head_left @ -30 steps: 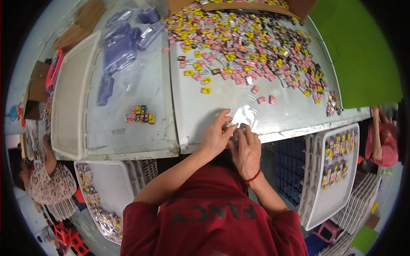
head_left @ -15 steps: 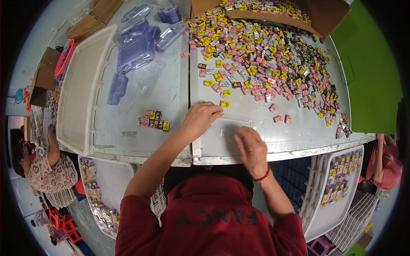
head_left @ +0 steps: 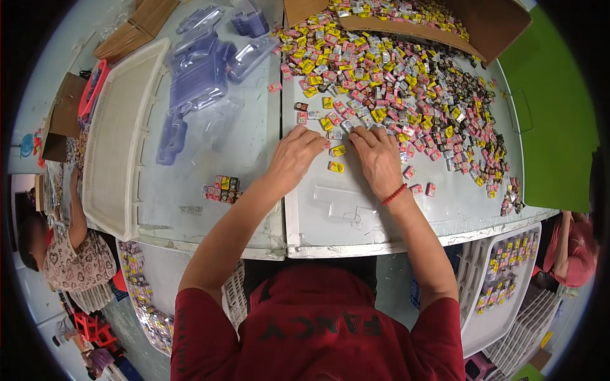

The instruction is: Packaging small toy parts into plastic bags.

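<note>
Head view: both hands lie on the surface at the near edge of the pile of small wrapped candies. The left hand and right hand have fingers curled narrow, picking at pieces. I think picking is underway; bare room lies nearer the body.

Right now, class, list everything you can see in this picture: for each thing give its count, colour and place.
small wrapped packets: too many to count, pink, yellow, dark; heaped on the table's far right half
cardboard box: one, brown; far edge, packets inside
clear plastic blister trays: several, bluish; far left
white tray: one; left of table
small row of packets: one cluster; left of left forearm
empty clear blister tray: one; near edge
green board: one; right
white crates: several, some holding packets; below the table
left hand, right hand: on packets at the heap's near edge
</note>
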A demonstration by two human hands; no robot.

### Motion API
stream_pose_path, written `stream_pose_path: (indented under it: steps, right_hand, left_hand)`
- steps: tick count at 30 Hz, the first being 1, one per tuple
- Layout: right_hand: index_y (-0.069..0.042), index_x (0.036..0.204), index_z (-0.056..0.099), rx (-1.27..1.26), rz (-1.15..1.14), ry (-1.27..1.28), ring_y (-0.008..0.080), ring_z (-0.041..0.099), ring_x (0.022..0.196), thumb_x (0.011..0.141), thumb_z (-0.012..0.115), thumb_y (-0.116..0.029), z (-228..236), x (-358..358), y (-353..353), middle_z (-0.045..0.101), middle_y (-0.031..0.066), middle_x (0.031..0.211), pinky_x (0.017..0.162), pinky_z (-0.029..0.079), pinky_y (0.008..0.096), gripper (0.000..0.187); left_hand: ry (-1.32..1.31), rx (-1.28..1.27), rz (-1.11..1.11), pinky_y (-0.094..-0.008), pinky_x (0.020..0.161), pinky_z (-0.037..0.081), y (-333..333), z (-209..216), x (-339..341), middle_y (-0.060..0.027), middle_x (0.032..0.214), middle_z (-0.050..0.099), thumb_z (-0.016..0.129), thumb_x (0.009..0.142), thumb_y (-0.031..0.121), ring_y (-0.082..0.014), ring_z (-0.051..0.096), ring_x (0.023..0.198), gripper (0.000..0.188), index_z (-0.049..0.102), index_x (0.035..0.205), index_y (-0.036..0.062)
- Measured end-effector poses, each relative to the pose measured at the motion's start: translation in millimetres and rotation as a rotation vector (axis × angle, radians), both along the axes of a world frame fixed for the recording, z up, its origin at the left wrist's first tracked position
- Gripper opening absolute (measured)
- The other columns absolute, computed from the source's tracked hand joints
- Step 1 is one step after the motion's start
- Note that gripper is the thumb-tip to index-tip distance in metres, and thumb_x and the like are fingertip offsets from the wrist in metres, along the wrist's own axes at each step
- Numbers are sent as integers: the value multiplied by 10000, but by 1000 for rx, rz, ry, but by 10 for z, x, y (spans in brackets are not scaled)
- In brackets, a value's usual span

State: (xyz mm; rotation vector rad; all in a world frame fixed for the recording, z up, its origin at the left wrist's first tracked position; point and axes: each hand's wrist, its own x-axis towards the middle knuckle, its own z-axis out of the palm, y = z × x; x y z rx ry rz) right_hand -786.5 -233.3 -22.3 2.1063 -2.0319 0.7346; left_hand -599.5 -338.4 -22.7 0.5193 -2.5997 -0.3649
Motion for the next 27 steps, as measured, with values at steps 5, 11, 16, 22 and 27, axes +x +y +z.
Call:
stream_pose_path:
  steps: [5, 11, 16, 22, 27]
  right_hand:
    - [-65, 1027, 648, -24, -13, -3, 248, 560, 1005, 819, 615, -82, -12, -6, -19, 635, 42, 1087, 862, 424, 380, 211]
    - [-71, 1012, 649, -42, -34, 16, 253, 563, 1011, 806, 621, -68, -42, -54, -2, 641, 56, 1075, 902, 405, 410, 208]
    - [-84, 1038, 658, -33, 76, -51, 243, 558, 1014, 792, 614, -64, 210, 61, 29, 644, 47, 1077, 918, 397, 404, 251]
    - [-102, 1048, 665, 49, 207, 74, 219, 545, 1048, 794, 586, -93, 122, 48, 21, 655, 19, 1084, 931, 397, 394, 266]
    - [-96, 1029, 664, -13, 139, -41, 231, 574, 993, 792, 641, -98, 64, 34, 78, 671, 35, 1002, 914, 407, 400, 239]
  left_hand:
    - [-2, -32, 26, -347, 811, 496, 85, -4, 5, -49, 975, 644, 615, 733, 46, -233, 558, 936, 240, 675, 966, 32]
    - [58, -78, 16, -342, 840, 479, 48, -71, 6, -45, 1010, 651, 625, 721, 56, -223, 561, 979, 274, 680, 989, 39]
    - [64, -139, 8, -358, 856, 463, 96, -59, 78, -48, 1013, 644, 636, 732, 61, -229, 564, 999, 254, 673, 982, 36]
    - [147, -73, 88, -368, 863, 460, 143, -26, 106, -62, 1030, 636, 648, 756, 66, -250, 557, 1044, 229, 651, 984, 39]
    - [149, -52, 65, -371, 878, 459, 148, -84, 17, -70, 1035, 637, 650, 758, 61, -250, 559, 1037, 224, 650, 981, 40]
